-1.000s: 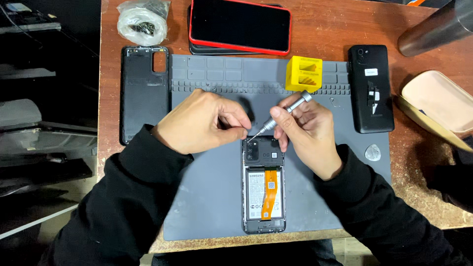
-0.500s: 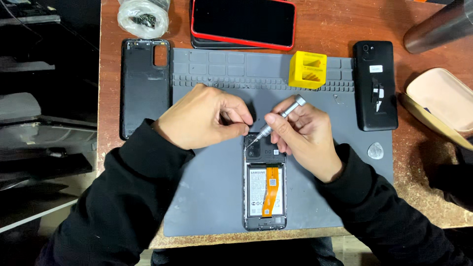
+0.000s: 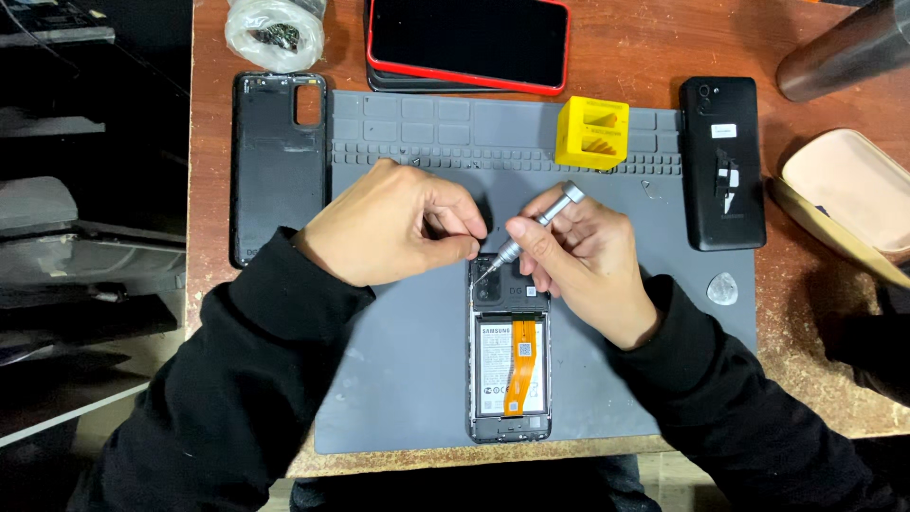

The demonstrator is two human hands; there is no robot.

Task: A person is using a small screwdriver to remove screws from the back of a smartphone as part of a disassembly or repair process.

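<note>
At the near edge of the grey work mat, I see the right hand gripping a silver screwdriver, tip down on the top end of the opened phone. The left hand is curled closed, fingertips pinched beside that tip. A yellow block sits toward the mat's far edge.
</note>
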